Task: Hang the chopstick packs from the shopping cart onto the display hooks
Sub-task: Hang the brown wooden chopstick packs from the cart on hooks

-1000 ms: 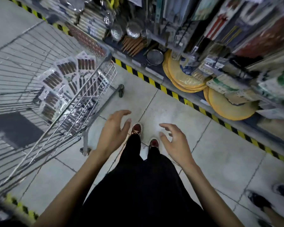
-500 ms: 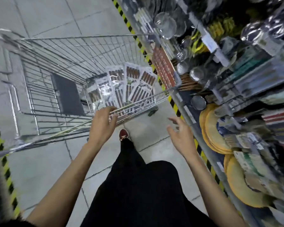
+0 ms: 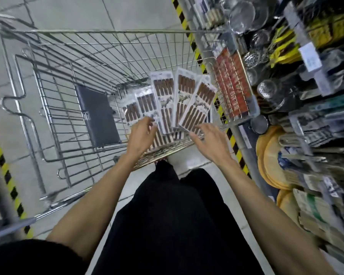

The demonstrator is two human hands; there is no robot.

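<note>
Steel-wire shopping cart (image 3: 111, 31) fills the upper left of the head view and serves as the reference for all positions below. Display shelving (image 3: 316, 120) stands directly to the right of the cart, packed with strainers, round mats and packaged kitchenware; it is blurred, and the hooks intended for this stock cannot be identified among the goods. A grey panel (image 3: 96, 116) lies flat on the cart floor, left of the stock. Chopstick packs (image 3: 184, 100) are all in the near right corner of the cart, fanned out and overlapping, with their upper ends leaning toward the cart's right wall (at least five are countable, with more partly hidden underneath). None of these packs can be seen outside the cart or in transit to the shelving. The left hand (image 3: 140, 136) reaches over the cart's near rim, its loosely bent fingers touching the lower ends of the leftmost packs; no closed grip is visible. The right hand (image 3: 212, 142) is over the same rim, further to the right, fingers spread and straight, tips at the lower edge of the rightmost pack, holding nothing. The two hands are apart, on either side of the fan. Assessment: the task is at the pick-up stage. No pack is lifted yet. The full visible quantity is left to be gripped, carried right of the cart and hung.
</note>
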